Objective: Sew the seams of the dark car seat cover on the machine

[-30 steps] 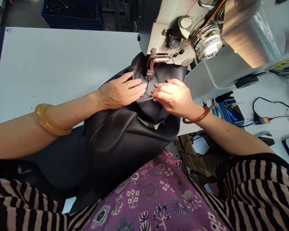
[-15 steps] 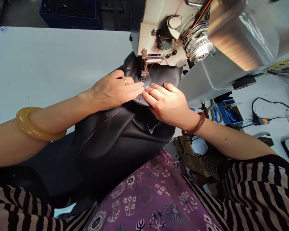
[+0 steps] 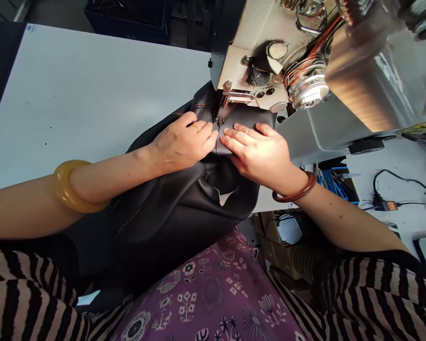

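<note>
A large piece of black leather (image 3: pixel 184 213) with orange stitch lines lies bunched under the presser foot (image 3: pixel 220 120) of a sewing machine (image 3: pixel 243 85). My left hand (image 3: pixel 188 142), with a gold ring, has its fingers curled on the leather just left of the foot, gripping a fold near the seam. Flat on the leather to the right of the seam rests my right hand (image 3: pixel 257 149), fingers stretched out. The needle bar looks smeared by motion. A pale backing (image 3: pixel 227 196) shows inside a fold below my right hand.
The white table (image 3: pixel 92 90) extends left. Orange thread runs through the tension discs (image 3: pixel 307 87). At right are a blue tool box (image 3: pixel 337 184), a black cable with a plug (image 3: pixel 379 201), and cardboard boxes (image 3: pixel 275 246) below. A dark blue crate (image 3: pixel 128 19) stands behind.
The view has shifted, so the machine sits further right and lower. My left fingers are more curled than before. The needle area has become blurred. My right hand stays flat on the leather.
</note>
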`<state>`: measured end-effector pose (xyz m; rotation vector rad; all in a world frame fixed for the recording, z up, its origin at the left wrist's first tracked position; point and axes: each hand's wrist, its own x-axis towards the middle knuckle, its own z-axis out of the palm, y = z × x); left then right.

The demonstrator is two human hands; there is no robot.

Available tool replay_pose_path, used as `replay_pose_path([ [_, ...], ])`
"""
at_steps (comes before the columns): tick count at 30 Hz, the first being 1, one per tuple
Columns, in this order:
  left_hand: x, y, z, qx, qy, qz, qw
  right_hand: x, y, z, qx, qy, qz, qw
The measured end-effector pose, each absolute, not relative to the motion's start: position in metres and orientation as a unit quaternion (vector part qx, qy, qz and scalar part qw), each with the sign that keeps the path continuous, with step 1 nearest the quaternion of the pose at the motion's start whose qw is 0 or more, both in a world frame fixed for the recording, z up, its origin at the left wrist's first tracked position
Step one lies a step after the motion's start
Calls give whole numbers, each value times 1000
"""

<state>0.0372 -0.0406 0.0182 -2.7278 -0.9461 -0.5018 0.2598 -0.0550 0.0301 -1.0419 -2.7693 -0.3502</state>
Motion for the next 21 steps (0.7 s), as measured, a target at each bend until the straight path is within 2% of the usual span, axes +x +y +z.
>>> replay_pose_path([
  [3, 41, -42, 21, -926, -329, -125, 138, 264, -45, 30, -349, -930, -79, 88],
  [7, 37, -40, 23, -933, -316, -124, 119, 266, -40, 33, -343, -934, -55, 78],
  [14, 35, -38, 22, -930, -319, -114, 145, 270, -30, 35, -325, -942, -65, 54],
  [21, 35, -34, 15, -922, -338, -171, 82, 267, -22, 37, -341, -936, -56, 64],
])
